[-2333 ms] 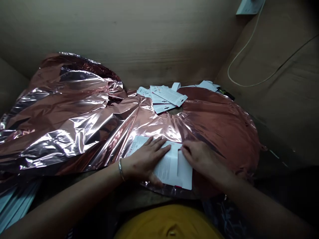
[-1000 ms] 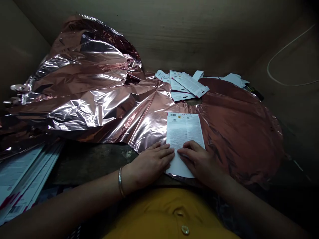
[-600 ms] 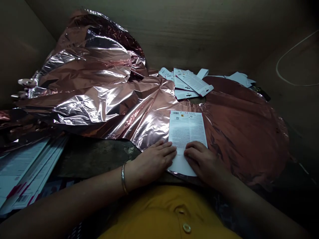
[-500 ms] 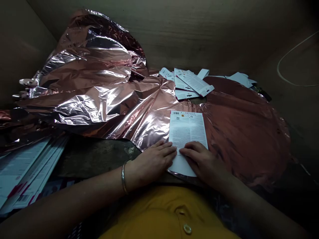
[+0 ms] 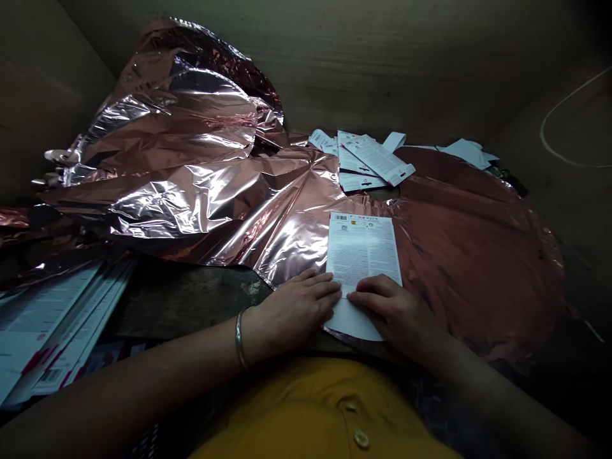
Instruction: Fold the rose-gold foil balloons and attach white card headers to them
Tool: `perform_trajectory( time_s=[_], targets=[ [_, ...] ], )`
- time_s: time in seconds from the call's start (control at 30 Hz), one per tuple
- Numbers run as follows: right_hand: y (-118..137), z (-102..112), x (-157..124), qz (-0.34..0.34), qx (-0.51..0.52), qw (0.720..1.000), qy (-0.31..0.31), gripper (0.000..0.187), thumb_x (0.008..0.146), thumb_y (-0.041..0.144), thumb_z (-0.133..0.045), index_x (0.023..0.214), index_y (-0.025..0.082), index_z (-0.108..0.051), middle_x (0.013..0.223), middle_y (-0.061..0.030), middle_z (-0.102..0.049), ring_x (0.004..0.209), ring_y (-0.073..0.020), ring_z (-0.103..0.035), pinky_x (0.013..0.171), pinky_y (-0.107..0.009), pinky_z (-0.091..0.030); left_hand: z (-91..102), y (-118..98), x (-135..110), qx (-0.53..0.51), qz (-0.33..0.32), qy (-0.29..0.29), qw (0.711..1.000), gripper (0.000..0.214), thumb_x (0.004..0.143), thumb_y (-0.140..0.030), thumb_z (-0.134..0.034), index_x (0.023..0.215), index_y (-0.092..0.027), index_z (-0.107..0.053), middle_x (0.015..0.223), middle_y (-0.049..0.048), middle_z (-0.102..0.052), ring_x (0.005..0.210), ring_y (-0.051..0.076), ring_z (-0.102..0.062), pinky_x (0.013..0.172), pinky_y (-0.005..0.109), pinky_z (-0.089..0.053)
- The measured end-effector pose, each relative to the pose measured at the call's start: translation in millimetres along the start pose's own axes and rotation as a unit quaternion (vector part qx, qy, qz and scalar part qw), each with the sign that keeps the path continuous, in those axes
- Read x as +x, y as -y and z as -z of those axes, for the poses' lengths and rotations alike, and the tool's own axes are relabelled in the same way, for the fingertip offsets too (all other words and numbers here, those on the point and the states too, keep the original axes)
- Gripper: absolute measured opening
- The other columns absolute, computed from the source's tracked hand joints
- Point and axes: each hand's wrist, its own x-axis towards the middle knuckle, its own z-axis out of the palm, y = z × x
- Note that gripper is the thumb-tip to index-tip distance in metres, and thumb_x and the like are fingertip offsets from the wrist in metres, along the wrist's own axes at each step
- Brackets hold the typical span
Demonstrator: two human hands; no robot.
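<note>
A white printed card with a barcode lies upright before me on shiny rose-gold foil, which looks like a large deflated foil balloon. A crease or edge crosses the card low down, with a blank white part below it. My left hand rests flat on the card's lower left, fingers stretched out together. On the lower right side, my right hand has its fingers bent and drawn together at the crease, pinching the card there; its thumb tip is partly hidden.
Several printed cards lie loosely at the back, by a notch in the foil. A fanned stack of similar cards is at the left, partly under the foil. Wooden walls enclose the back and left. A thin white cord hangs at the right.
The whole view has shifted slightly, so everything sits a little further right. Both hands keep nearly the same place on the card.
</note>
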Motion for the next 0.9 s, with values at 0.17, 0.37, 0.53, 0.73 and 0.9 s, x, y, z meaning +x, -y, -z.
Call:
perform_trajectory(
  time_s=[0.17,0.37,0.53,0.73,0.9],
  targets=[
    [-6.8,12.6,4.2,-0.013,0.041,0.999,0.029,0.016,0.089,0.012,-0.053,0.091,0.020,-0.067,0.097,-0.0067,-0.063,0.089,-0.0183,-0.060,0.075,-0.030,-0.052,2.1,4.0,1.2,-0.025,0.002,0.008,1.000,0.033,0.099,-0.023,-0.045,0.128,-0.012,-0.056,0.134,0.0084,-0.058,0.130,0.023,-0.048,0.114,0.044,-0.033],
    [-10.2,10.8,24.1,-0.004,0.026,0.997,0.068,0.015,0.091,0.015,-0.051,0.091,0.018,-0.066,0.095,-0.0067,-0.062,0.085,-0.0178,-0.058,0.073,-0.030,-0.049,5.4,6.7,3.4,-0.024,0.000,0.014,1.000,0.032,0.098,-0.025,-0.045,0.126,-0.014,-0.057,0.133,0.0065,-0.059,0.129,0.024,-0.049,0.113,0.043,-0.034],
    [-15.2,4.8,27.3,0.008,0.028,0.995,0.091,0.015,0.092,0.016,-0.051,0.087,0.018,-0.065,0.093,-0.0060,-0.061,0.084,-0.0176,-0.056,0.074,-0.031,-0.046,5.6,6.3,3.7,-0.022,-0.001,0.014,1.000,0.032,0.099,-0.027,-0.045,0.124,-0.013,-0.059,0.133,0.0079,-0.058,0.128,0.024,-0.049,0.113,0.043,-0.033],
    [-9.4,1.3,35.3,0.027,-0.009,0.995,0.097,0.020,0.094,0.015,-0.041,0.086,0.016,-0.059,0.090,-0.0093,-0.059,0.081,-0.0201,-0.054,0.073,-0.035,-0.046,6.0,6.5,3.6,-0.029,-0.003,0.015,0.999,0.032,0.099,-0.028,-0.044,0.125,-0.015,-0.059,0.134,0.0077,-0.057,0.129,0.023,-0.048,0.114,0.044,-0.031],
    [-1.6,33.9,1.9,-0.107,0.172,0.976,0.085,0.017,0.097,0.027,-0.039,0.090,0.022,-0.054,0.079,-0.0045,-0.060,0.068,-0.0176,-0.058,0.062,-0.031,-0.049,7.5,8.9,0.5,-0.040,-0.003,0.007,0.999,0.031,0.098,-0.027,-0.046,0.123,-0.015,-0.060,0.134,0.0096,-0.058,0.129,0.022,-0.049,0.114,0.042,-0.033]
  ],
)
